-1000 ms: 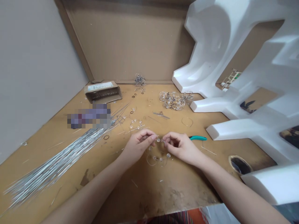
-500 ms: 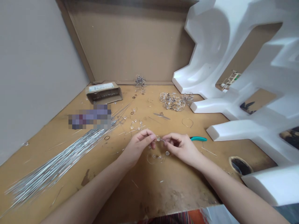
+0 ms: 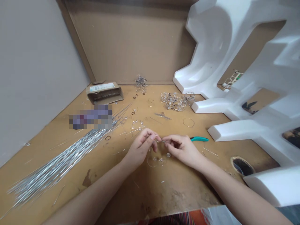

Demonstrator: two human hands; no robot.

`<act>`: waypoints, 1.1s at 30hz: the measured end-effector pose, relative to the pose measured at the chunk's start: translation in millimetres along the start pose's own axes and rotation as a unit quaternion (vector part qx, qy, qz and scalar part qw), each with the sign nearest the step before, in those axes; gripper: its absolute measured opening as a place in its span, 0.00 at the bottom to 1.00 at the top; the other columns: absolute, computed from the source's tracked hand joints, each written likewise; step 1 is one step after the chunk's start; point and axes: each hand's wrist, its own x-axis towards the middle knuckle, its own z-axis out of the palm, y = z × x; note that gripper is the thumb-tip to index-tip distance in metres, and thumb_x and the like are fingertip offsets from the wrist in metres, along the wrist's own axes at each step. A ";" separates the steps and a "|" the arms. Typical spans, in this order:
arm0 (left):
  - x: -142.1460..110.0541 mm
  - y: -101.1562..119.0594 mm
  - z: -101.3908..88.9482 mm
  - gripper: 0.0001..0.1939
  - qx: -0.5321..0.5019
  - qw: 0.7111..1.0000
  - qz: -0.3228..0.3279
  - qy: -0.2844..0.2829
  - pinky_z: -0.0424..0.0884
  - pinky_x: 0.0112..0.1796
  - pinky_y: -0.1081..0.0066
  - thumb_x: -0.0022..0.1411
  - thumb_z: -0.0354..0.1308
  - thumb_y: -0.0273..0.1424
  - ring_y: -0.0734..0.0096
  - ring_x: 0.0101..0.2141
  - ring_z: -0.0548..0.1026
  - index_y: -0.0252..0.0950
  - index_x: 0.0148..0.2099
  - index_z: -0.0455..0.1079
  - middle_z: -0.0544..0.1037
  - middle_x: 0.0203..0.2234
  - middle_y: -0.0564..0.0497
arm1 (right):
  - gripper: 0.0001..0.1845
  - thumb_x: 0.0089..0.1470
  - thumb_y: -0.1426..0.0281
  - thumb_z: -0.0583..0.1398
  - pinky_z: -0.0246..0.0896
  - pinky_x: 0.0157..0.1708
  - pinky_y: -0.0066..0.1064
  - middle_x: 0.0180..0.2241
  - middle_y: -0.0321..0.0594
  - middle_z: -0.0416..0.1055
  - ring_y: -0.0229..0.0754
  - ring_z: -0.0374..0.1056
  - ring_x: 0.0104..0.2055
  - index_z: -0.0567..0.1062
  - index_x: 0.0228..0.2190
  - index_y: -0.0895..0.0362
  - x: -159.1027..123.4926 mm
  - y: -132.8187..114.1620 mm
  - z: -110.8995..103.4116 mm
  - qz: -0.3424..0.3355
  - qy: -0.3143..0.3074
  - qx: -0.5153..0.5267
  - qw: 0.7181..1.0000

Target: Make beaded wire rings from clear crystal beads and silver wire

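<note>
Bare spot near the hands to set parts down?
Mostly bare tan wooden bench lies in front of the clear-beaded wire ring. Another patch lies between the teal-handled pliers and the white foam block. Crowded: left of the left hand, around the long silver wire bundle, and the far beaded wire clusters.

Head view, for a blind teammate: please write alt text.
Left hand and right hand pinch a thin wire strung with clear beads over a tan workbench. Teal-handled pliers lie right, a bundle of silver wires left. White foam packing stands back right.
</note>
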 end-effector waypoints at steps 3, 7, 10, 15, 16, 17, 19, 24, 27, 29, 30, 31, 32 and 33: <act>-2.0 0.4 4.2 0.08 -0.024 0.999 0.016 0.029 0.63 0.30 0.73 0.62 0.47 0.35 0.77 0.22 0.67 0.37 0.34 0.61 0.70 0.24 0.56 | 0.10 0.49 0.72 0.54 0.55 0.22 0.23 0.20 0.33 0.67 0.32 0.58 0.21 0.74 0.33 0.58 0.0 -2.3 -0.3 0.016 -0.006 0.019 1.000; -1.2 0.1 6.1 0.10 -0.020 0.999 -0.006 0.046 0.61 0.26 0.75 0.62 0.46 0.36 0.78 0.17 0.64 0.36 0.35 0.63 0.66 0.17 0.59 | 0.11 0.49 0.71 0.54 0.58 0.23 0.23 0.24 0.35 0.70 0.32 0.61 0.21 0.74 0.35 0.58 0.1 -0.6 -0.1 0.037 -0.023 0.055 0.998; 0.8 -0.6 5.6 0.11 -0.014 0.998 -0.020 0.060 0.57 0.22 0.76 0.63 0.46 0.37 0.80 0.14 0.59 0.36 0.34 0.63 0.63 0.12 0.60 | 0.13 0.50 0.71 0.54 0.58 0.24 0.24 0.26 0.36 0.71 0.31 0.62 0.22 0.73 0.37 0.58 0.5 1.7 1.6 0.039 -0.039 0.076 0.996; 1.8 -0.4 4.8 0.11 -0.026 0.998 -0.016 0.059 0.55 0.21 0.77 0.63 0.45 0.37 0.80 0.14 0.56 0.36 0.34 0.63 0.61 0.11 0.61 | 0.13 0.52 0.67 0.54 0.57 0.22 0.24 0.24 0.35 0.70 0.31 0.61 0.20 0.74 0.36 0.59 2.5 -1.2 1.7 0.042 -0.035 0.052 0.997; 1.7 -0.2 4.7 0.11 -0.030 0.998 -0.015 0.059 0.54 0.20 0.77 0.63 0.45 0.37 0.80 0.14 0.56 0.36 0.33 0.63 0.61 0.11 0.61 | 0.13 0.52 0.66 0.54 0.58 0.22 0.24 0.24 0.36 0.70 0.32 0.61 0.20 0.74 0.35 0.59 2.6 -2.2 -0.2 0.041 -0.033 0.047 0.998; 1.7 0.0 4.5 0.11 -0.034 0.997 -0.015 0.060 0.54 0.20 0.77 0.63 0.46 0.37 0.80 0.13 0.56 0.36 0.33 0.63 0.62 0.11 0.61 | 0.14 0.52 0.65 0.54 0.58 0.22 0.25 0.24 0.36 0.70 0.32 0.62 0.20 0.74 0.35 0.59 2.1 -2.8 -3.4 0.043 -0.028 0.041 0.998; 1.8 -0.1 3.8 0.11 -0.045 0.997 -0.019 0.062 0.54 0.19 0.77 0.62 0.46 0.37 0.81 0.13 0.55 0.36 0.33 0.63 0.65 0.14 0.59 | 0.15 0.52 0.62 0.54 0.60 0.25 0.26 0.26 0.38 0.71 0.34 0.64 0.22 0.74 0.35 0.59 -1.1 -1.8 -13.8 0.049 0.000 0.019 0.999; 2.1 -0.8 1.0 0.09 -0.098 0.993 -0.029 0.052 0.54 0.17 0.78 0.61 0.49 0.36 0.86 0.14 0.57 0.35 0.32 0.62 0.72 0.27 0.54 | 0.15 0.53 0.63 0.53 0.61 0.40 0.36 0.38 0.43 0.72 0.43 0.67 0.39 0.73 0.40 0.54 -26.5 13.9 -52.2 0.032 0.041 -0.238 0.970; 2.2 1.9 -1.0 0.08 -0.184 0.981 -0.049 0.037 0.52 0.14 0.80 0.59 0.52 0.35 0.89 0.12 0.54 0.35 0.32 0.62 0.72 0.28 0.55 | 0.25 0.47 0.60 0.57 0.55 0.46 0.45 0.47 0.48 0.66 0.52 0.59 0.50 0.68 0.48 0.54 -43.5 24.2 -66.9 0.013 -0.006 -0.393 0.919; 2.7 5.5 -2.4 0.08 -0.251 0.965 -0.078 0.015 0.50 0.12 0.82 0.58 0.53 0.34 0.90 0.11 0.52 0.34 0.31 0.62 0.71 0.27 0.55 | 0.33 0.43 0.59 0.59 0.54 0.46 0.47 0.51 0.50 0.62 0.56 0.56 0.52 0.64 0.51 0.55 -48.6 28.0 -70.3 0.005 -0.043 -0.439 0.897; 2.9 7.5 -3.1 0.08 -0.278 0.956 -0.096 -0.002 0.49 0.11 0.82 0.58 0.53 0.34 0.89 0.11 0.50 0.34 0.31 0.62 0.70 0.24 0.56 | 0.35 0.42 0.59 0.59 0.54 0.45 0.46 0.52 0.50 0.61 0.56 0.56 0.52 0.63 0.53 0.55 -48.9 28.8 -70.5 0.003 -0.062 -0.447 0.893; 3.2 9.2 -3.8 0.08 -0.298 0.948 -0.114 -0.019 0.48 0.10 0.82 0.58 0.53 0.33 0.89 0.10 0.49 0.34 0.30 0.62 0.68 0.21 0.57 | 0.36 0.41 0.60 0.59 0.55 0.45 0.45 0.52 0.50 0.61 0.56 0.56 0.51 0.61 0.53 0.55 -47.7 29.0 -70.1 0.000 -0.081 -0.448 0.890; 3.4 10.6 -4.4 0.08 -0.313 0.941 -0.128 -0.033 0.48 0.10 0.82 0.58 0.53 0.33 0.88 0.10 0.48 0.34 0.30 0.62 0.66 0.18 0.58 | 0.36 0.41 0.61 0.59 0.55 0.44 0.43 0.51 0.50 0.61 0.55 0.58 0.50 0.60 0.54 0.55 -45.6 28.6 -69.3 -0.002 -0.099 -0.448 0.889; 3.5 11.5 -4.9 0.08 -0.325 0.935 -0.135 -0.044 0.47 0.09 0.82 0.58 0.53 0.33 0.87 0.10 0.48 0.34 0.29 0.62 0.63 0.16 0.59 | 0.37 0.41 0.62 0.58 0.55 0.44 0.42 0.51 0.50 0.62 0.54 0.59 0.49 0.60 0.54 0.55 -42.9 27.9 -68.3 -0.004 -0.112 -0.449 0.886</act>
